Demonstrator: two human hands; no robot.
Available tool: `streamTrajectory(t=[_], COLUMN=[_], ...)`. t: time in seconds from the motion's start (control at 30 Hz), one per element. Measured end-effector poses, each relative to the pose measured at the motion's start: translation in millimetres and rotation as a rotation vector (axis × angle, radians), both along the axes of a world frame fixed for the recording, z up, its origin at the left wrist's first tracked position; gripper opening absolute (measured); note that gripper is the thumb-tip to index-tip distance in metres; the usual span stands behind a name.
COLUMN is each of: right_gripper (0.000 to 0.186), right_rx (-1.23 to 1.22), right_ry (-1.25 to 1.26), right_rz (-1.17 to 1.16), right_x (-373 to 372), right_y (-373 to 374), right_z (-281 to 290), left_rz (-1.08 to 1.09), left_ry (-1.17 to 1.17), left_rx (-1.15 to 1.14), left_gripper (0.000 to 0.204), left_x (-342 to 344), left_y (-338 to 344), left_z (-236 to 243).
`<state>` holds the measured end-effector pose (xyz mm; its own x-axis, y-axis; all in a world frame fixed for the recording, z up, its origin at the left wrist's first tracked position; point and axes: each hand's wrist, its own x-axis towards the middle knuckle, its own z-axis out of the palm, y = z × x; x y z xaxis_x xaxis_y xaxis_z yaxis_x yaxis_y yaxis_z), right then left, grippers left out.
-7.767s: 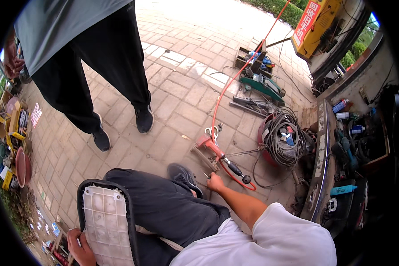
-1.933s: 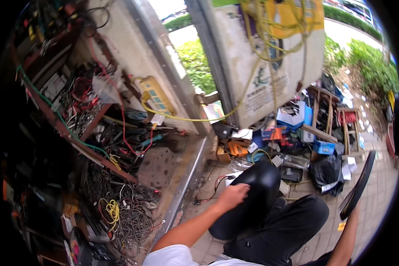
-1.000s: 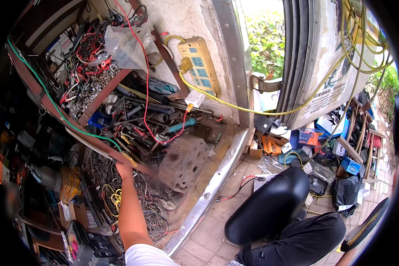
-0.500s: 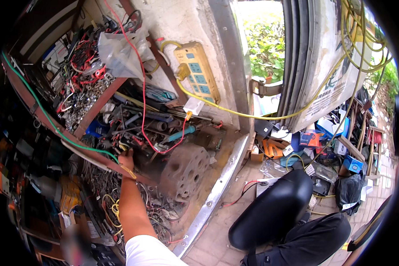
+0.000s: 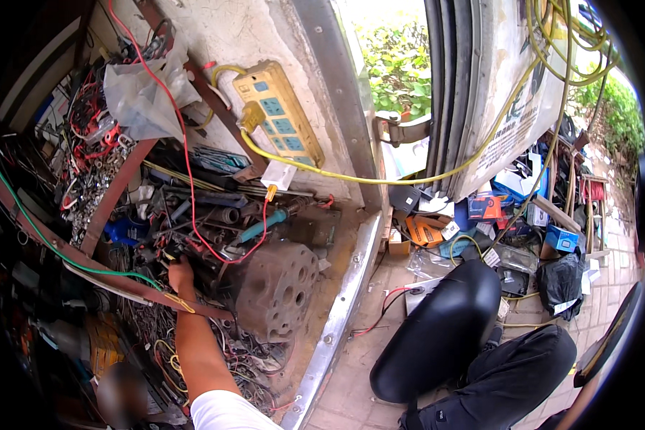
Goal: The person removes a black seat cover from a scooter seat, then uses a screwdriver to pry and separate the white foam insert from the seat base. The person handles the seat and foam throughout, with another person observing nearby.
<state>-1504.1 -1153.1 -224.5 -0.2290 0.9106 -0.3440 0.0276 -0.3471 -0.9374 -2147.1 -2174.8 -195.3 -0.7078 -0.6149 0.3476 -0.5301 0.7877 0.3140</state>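
My left hand [image 5: 181,272] reaches into the lower shelf of a cluttered rack, its bare forearm coming from a white sleeve. Its fingers look closed at the edge of a heap of tools [image 5: 193,204]; a small yellow and dark thing shows by the fingertips, too small to make out. Just right of the hand stands a rusty metal block with round holes [image 5: 276,290]. Tangled wires [image 5: 240,376] lie below, beside the forearm. A teal-handled tool [image 5: 261,226] rests beyond the block. My right hand is out of view.
A red-brown shelf bar [image 5: 201,308] with a green cable crosses close to my wrist. A red wire [image 5: 188,154] hangs from above near a yellow power strip [image 5: 279,115]. At right are a black padded seat [image 5: 441,330], dark-trousered legs [image 5: 512,376] and piled boxes [image 5: 484,208].
The view has shifted, so the rack and the block sit further left and the block lower. My left hand stays among the tools, a little deeper beside the block.
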Motion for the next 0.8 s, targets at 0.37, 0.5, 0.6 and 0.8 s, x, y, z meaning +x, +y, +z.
streamTrajectory(t=[0.37,0.5,0.6,0.8], right_gripper=[0.048,0.047,0.047,0.047], right_rx=[-0.013,-0.04,-0.076,-0.185], right_ry=[0.03,0.057,0.098,0.408], right_rz=[0.002,0.04,0.071,0.213], right_x=[26,33,38,52], right_y=[21,34,44,117], right_z=[-9,-25,-48,-74], left_rz=[-0.179,-0.182,-0.225,-0.777], left_ry=[0.923,1.02,1.086,1.061], left_rx=[1.434,1.305,1.04,0.676], left_gripper=[0.031,0.026,0.024,0.018], left_x=[63,159,230,308], left_y=[-17,21,50,253], left_z=[4,75,119,148])
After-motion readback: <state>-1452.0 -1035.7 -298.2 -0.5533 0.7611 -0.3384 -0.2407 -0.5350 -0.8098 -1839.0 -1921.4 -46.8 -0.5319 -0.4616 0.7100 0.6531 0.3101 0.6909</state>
